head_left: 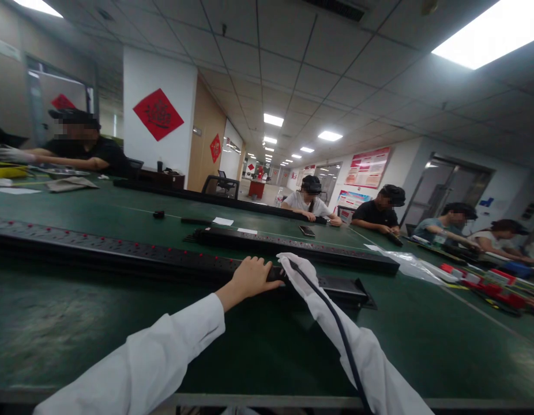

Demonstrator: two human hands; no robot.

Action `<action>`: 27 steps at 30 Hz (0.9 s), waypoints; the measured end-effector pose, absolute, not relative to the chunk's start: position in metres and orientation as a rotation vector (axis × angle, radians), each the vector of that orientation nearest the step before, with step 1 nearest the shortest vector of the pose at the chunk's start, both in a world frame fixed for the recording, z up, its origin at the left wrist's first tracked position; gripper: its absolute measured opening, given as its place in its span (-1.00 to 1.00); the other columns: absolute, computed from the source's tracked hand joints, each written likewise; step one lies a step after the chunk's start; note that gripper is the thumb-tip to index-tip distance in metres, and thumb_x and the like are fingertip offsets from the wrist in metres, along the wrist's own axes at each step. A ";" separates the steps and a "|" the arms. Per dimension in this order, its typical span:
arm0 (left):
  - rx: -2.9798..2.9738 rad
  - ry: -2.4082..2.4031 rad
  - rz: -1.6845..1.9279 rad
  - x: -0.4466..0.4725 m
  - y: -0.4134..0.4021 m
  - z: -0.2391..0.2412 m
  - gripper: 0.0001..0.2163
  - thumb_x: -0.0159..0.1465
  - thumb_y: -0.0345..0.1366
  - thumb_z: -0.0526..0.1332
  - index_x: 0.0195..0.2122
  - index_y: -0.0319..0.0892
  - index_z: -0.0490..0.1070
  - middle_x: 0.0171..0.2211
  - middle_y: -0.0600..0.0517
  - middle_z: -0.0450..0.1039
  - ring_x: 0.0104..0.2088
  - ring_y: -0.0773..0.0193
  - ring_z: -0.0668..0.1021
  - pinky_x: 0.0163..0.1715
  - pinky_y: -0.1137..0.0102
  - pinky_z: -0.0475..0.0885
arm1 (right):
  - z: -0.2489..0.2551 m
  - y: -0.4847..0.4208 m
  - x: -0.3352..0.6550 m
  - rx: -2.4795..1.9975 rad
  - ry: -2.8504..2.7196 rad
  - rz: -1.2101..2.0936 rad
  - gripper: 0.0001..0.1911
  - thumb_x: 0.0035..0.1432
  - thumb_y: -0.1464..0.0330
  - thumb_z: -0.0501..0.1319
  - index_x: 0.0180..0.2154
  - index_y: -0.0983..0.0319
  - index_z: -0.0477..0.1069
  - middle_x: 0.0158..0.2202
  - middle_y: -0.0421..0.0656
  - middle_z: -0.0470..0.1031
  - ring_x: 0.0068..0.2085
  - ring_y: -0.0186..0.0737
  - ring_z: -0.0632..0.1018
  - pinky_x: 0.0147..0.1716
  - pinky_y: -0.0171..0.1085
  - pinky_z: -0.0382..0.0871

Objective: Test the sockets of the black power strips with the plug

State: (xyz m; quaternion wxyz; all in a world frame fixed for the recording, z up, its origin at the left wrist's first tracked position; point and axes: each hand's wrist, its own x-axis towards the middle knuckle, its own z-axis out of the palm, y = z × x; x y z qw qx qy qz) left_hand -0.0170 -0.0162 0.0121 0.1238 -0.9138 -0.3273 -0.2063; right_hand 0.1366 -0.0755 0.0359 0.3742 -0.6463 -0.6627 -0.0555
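Observation:
A long black power strip (163,252) with a row of red dots lies across the table in front of me. My left hand (250,278), bare, rests over its right part, fingers bent across the top and thumb stretched to the right. Just beside it, my right hand (298,275) in a white glove is closed around a black cable (336,323), which runs back along my forearm. The cable's front end is hidden by the glove. Beyond my right hand, the strip ends in a black end piece (347,291).
Behind lie a second black strip (301,248) and a long black bar (215,200). A phone (307,230), paper slips (222,221) and a small black part (158,214) are on the green table (120,340). Clear plastic film (416,266) and red items (483,279) lie right. Several people sit around.

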 end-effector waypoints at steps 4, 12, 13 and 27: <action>-2.644 -0.942 -0.618 -0.017 -0.016 0.010 -0.31 0.09 0.26 -0.25 -0.20 -0.22 0.38 -0.32 -0.17 0.43 -0.29 0.06 0.46 -0.27 0.22 0.24 | 0.035 -0.070 0.134 -1.648 -1.738 -0.167 -0.73 0.11 0.24 0.02 -0.17 -0.02 0.41 -0.26 -0.35 0.50 -0.22 -0.29 0.49 -0.23 -0.35 0.33; -2.635 -0.937 -0.595 -0.016 -0.017 0.012 -0.39 0.12 0.21 -0.16 -0.24 -0.24 0.38 -0.34 -0.15 0.42 -0.31 0.08 0.46 -0.28 0.23 0.26 | 0.029 -0.068 0.118 -1.779 -1.838 -0.522 -0.68 0.14 0.20 -0.01 -0.13 0.06 0.39 -0.37 -0.19 0.52 -0.33 -0.26 0.50 -0.28 -0.34 0.29; -2.638 -0.939 -0.592 -0.016 -0.017 0.012 -0.40 0.12 0.20 -0.15 -0.25 -0.24 0.38 -0.35 -0.14 0.42 -0.31 0.08 0.46 -0.29 0.23 0.26 | 0.027 -0.069 0.117 -1.766 -1.839 -0.558 -0.67 0.15 0.20 -0.02 -0.11 0.07 0.38 -0.38 -0.18 0.51 -0.34 -0.27 0.50 -0.29 -0.34 0.28; -2.653 -0.955 -0.566 -0.016 -0.019 0.012 -0.38 0.14 0.19 -0.16 -0.13 -0.25 0.33 -0.32 -0.16 0.41 -0.30 0.07 0.45 -0.30 0.22 0.25 | 0.022 -0.081 0.120 -1.553 -1.880 -0.351 -0.74 0.14 0.26 0.00 -0.16 0.08 0.36 -0.25 -0.23 0.48 -0.24 -0.33 0.47 -0.21 -0.40 0.27</action>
